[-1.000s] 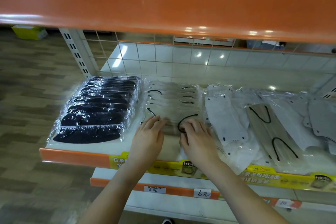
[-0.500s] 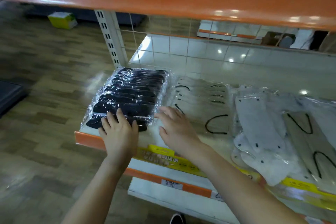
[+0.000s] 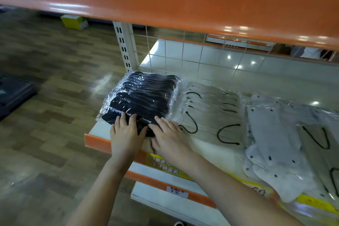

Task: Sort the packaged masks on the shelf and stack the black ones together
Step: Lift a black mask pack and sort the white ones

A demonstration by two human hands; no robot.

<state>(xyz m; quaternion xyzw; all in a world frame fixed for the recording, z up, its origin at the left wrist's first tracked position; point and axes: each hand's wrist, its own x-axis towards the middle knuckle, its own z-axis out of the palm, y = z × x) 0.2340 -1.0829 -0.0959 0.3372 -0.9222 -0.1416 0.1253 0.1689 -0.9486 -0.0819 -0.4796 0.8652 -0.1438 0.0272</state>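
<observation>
I am reaching both bare forearms forward and up from the bottom of the view, the two converging so the hands are lying side by side, nearly touching at the thumbs. My left hand (image 3: 126,134) is lying palm down, fingers straight and slightly spread, pointing away from me. My right hand (image 3: 169,136) is just to its right, also palm down, fingers extended and angling toward the left hand, thumb tucked low on its inner side. Both wrists are nearly level, neither hand curling.
</observation>
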